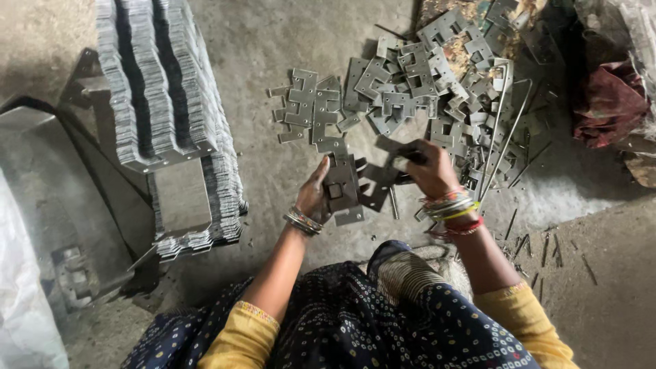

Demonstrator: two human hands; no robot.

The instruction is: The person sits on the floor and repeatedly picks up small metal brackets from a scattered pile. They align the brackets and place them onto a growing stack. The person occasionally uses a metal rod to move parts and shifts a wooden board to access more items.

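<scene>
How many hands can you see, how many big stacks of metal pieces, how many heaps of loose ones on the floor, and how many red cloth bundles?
Hands: 2, the left hand and the right hand, each holding metal pieces
Big stacks of metal pieces: 2
Heaps of loose metal pieces: 1
Red cloth bundles: 1
Total: 6

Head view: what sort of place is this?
Probably a small metalworking workshop, worked at floor level: loose stamped metal brackets heaped on bare concrete floor, neat stacks of plates, thin metal rods.
</scene>
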